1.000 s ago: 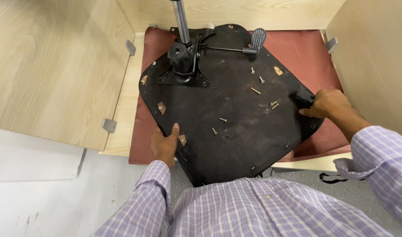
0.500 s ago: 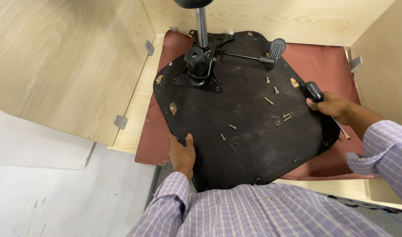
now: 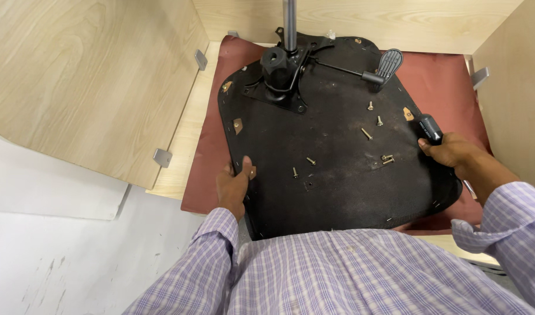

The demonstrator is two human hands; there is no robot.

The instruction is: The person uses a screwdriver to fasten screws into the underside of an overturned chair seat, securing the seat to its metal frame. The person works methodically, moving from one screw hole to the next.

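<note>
Pale wood-grain panels wall a tabletop (image 3: 188,146) spread with smooth maroon cloth (image 3: 442,76). On it lies a matte black chair seat base (image 3: 337,169), screws (image 3: 366,133) scattered; left hand (image 3: 232,186) grips its edge, right hand (image 3: 451,153) clenches a black tool handle (image 3: 429,128).

Lilac-and-white checked long-sleeved shirt

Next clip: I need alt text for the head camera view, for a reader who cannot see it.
Seen from above, a person's left hand grips the left edge of an upturned black chair seat on a dark red mat, while the right hand holds a black tool handle at its right edge. Loose screws lie on the seat; the tilt mechanism sits at its far end.
</note>
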